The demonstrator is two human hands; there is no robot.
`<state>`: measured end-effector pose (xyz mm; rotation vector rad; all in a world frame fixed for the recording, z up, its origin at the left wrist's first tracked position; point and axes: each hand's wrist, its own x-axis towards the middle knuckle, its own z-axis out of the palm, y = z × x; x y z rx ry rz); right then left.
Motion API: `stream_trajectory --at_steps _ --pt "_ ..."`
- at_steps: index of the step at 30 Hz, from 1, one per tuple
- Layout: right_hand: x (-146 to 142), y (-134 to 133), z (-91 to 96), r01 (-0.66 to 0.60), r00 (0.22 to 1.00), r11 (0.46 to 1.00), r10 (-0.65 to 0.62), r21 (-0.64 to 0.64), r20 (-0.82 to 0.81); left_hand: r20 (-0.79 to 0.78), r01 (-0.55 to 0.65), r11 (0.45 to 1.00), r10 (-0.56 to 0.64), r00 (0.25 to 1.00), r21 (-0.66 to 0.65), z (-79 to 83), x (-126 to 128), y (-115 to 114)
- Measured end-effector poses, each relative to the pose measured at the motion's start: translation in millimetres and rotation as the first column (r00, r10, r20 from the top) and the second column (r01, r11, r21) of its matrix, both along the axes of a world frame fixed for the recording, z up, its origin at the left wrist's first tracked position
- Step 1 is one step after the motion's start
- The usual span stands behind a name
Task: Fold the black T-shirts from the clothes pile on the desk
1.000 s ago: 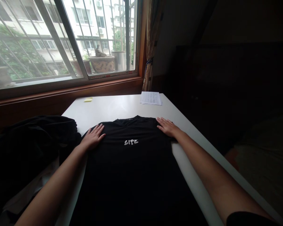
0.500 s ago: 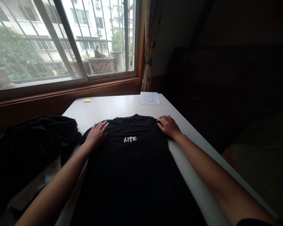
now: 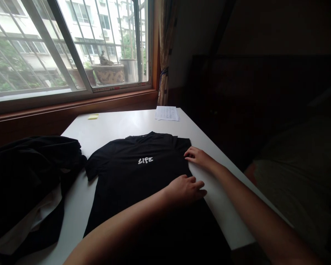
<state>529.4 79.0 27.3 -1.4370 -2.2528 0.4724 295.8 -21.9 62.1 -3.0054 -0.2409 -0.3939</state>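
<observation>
A black T-shirt [image 3: 132, 184] lies spread on the white table [image 3: 121, 121], its collar toward the far end and a small white print across the chest. My right hand [image 3: 200, 157] has its fingertips bent together at the hem of the right-hand sleeve, pinching the cloth. Across the shirt's body reaches my left arm. My left hand [image 3: 186, 189] is over the shirt's right side edge, fingers loosely bent and apart, with no cloth visibly gripped. Whether its fingertips touch the fabric I cannot tell. The left-hand sleeve [image 3: 95, 165] lies flat, untouched.
A heap of dark clothes [image 3: 30, 176] covers the table's left side. Papers [image 3: 167, 113] and a yellow note [image 3: 93, 117] lie at the far end. Beyond are a barred window [image 3: 71, 44] and a tied curtain [image 3: 164, 73]. The right side is dark.
My left hand has left the shirt's left shoulder and crossed to its right side. My right hand has slid from the right shoulder down to the sleeve's hem. The view has turned slightly right.
</observation>
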Motion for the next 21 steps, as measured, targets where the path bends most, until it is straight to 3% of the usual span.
stream_trajectory --at_steps 5,15,21 --pt "3 10 4.1 -0.048 0.998 0.999 0.048 0.005 0.032 -0.049 -0.007 1.000 0.008 0.999 0.002 -6.5 22 -10" --pt "9 19 4.6 -0.115 0.993 0.993 0.115 0.009 0.000 0.097 0.060 0.998 -0.063 0.993 0.030 -16.1 -2 -10" --pt "11 18 1.9 -0.121 0.992 0.992 0.120 0.038 0.033 0.080 0.089 0.995 -0.092 0.992 0.041 -27.1 0 -13"
